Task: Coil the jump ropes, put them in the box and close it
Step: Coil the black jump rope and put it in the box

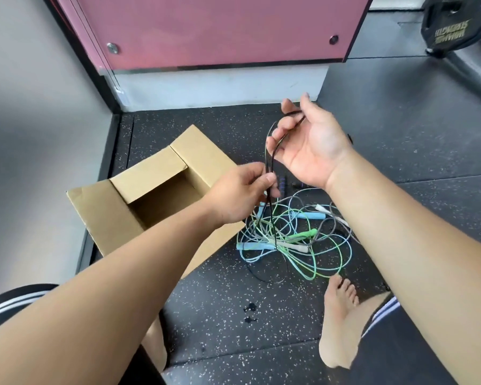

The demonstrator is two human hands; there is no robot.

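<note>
A thin black jump rope (270,162) runs from my right hand (308,143) down through my left hand (245,190) to the floor. My right hand is palm-up, fingers curled loosely round a loop of the rope. My left hand pinches the same rope lower down. Below them lies a tangle of jump ropes (295,234) in green, light blue and grey, with blue, green and white handles. An open cardboard box (128,207), flaps spread, stands on the floor to the left of the pile; what shows of its inside is bare.
Speckled black rubber floor all round. A pink panel on a white base (220,79) stands behind the box. A black weight plate (456,26) leans at the far right. My bare foot (339,315) rests on the floor just below the rope pile.
</note>
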